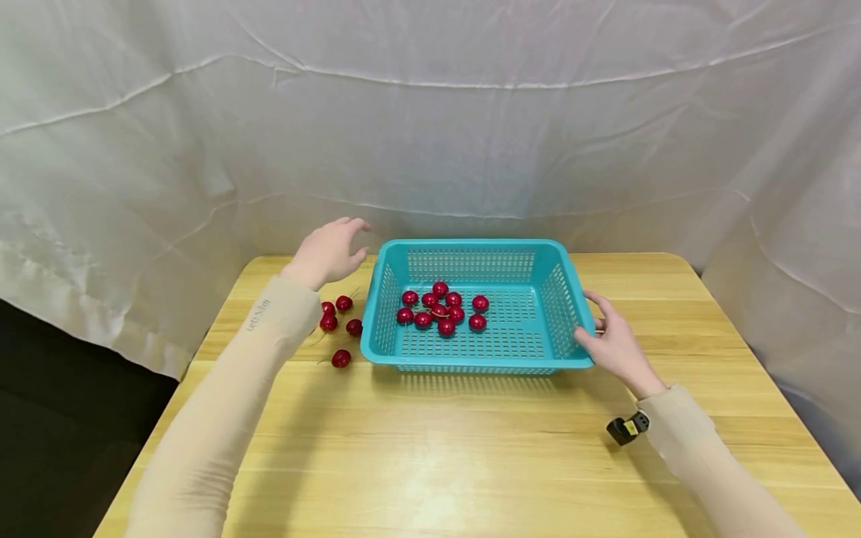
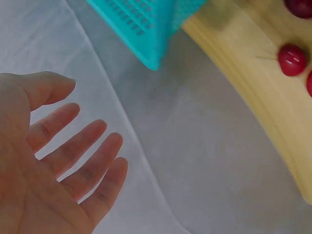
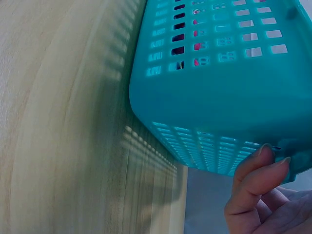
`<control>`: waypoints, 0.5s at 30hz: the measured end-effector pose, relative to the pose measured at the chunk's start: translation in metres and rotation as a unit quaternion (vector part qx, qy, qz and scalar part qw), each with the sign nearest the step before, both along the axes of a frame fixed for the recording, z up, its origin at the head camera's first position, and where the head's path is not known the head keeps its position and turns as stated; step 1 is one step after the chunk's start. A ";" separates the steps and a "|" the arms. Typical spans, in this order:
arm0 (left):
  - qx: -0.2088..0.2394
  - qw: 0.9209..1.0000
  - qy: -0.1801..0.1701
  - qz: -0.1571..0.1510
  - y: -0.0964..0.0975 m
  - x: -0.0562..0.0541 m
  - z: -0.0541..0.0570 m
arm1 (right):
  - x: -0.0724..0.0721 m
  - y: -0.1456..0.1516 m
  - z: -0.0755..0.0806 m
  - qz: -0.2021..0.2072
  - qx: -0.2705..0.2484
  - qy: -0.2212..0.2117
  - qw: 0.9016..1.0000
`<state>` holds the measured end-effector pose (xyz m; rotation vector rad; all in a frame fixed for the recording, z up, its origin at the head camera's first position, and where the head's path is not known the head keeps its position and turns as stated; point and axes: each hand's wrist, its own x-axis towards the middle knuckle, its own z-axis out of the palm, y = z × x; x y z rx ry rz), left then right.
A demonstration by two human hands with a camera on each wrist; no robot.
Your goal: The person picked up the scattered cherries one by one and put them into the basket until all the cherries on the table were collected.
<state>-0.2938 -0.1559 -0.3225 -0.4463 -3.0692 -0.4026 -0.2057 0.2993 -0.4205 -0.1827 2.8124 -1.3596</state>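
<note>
A turquoise plastic basket (image 1: 480,362) with slotted walls holds several shiny red cherries (image 1: 446,327) grouped toward its left half. My right hand (image 1: 613,344) grips the basket's right rim, its curled fingers showing under the edge in the right wrist view. Beyond the back left corner of the basket, my left hand (image 1: 329,250) hovers with nothing in it. Its fingers (image 2: 95,175) are spread and loosely bent in the left wrist view, apart from the basket. Below this hand, several loose cherries (image 1: 341,359) lie on the table, partly hidden by the left sleeve.
The wooden table (image 1: 430,448) has rounded back corners, and its back edge runs just behind the basket. A pale cloth (image 1: 457,149) hangs behind and at both sides. On the right sleeve's cuff sits a small black device (image 1: 625,429).
</note>
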 end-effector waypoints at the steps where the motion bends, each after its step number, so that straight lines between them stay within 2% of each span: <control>1: 0.003 1.000 -0.001 0.006 -0.005 0.001 -0.002 | 0.000 0.000 0.000 0.000 -0.002 0.000 1.000; 4: 0.009 1.000 -0.001 0.017 -0.021 0.005 -0.009 | 0.000 -0.001 0.000 0.002 -0.006 0.002 1.000; 8: 0.019 1.000 -0.001 0.017 -0.037 0.012 -0.022 | 0.000 -0.001 0.000 0.003 -0.006 0.002 1.000; 15: 0.020 1.000 0.008 0.013 -0.054 0.026 -0.041 | -0.001 0.000 0.000 0.001 -0.004 -0.002 1.000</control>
